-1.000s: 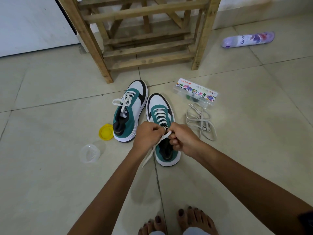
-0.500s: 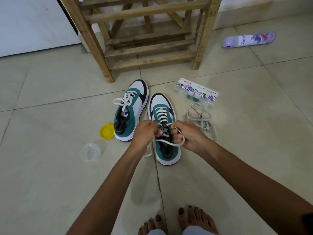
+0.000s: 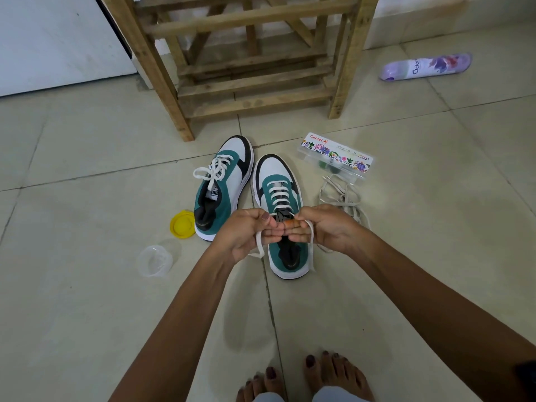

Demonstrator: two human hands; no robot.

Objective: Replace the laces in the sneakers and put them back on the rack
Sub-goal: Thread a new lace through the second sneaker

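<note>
Two teal, white and black sneakers stand side by side on the tiled floor, toes toward a wooden rack (image 3: 249, 65). The left sneaker (image 3: 223, 184) has its white lace tied in a bow. The right sneaker (image 3: 280, 198) is laced with a white lace (image 3: 277, 190) whose two ends come up into my hands. My left hand (image 3: 249, 233) pinches one lace end, which loops down below the palm. My right hand (image 3: 324, 227) pinches the other end, which hangs beside the shoe's heel. Both hands meet fingertip to fingertip above the shoe's tongue.
A loose pile of greyish old laces (image 3: 343, 198) lies right of the shoes, beside a clear Camel paint box (image 3: 336, 153). A yellow lid (image 3: 182, 224) and a clear plastic cup (image 3: 155, 261) lie to the left. A purple spray can (image 3: 426, 66) lies far right. My bare feet (image 3: 307, 378) are below.
My hands pulled the lace ends apart, then came together again over the tongue, each holding an end; the ends now hang in loops either side of the shoe.
</note>
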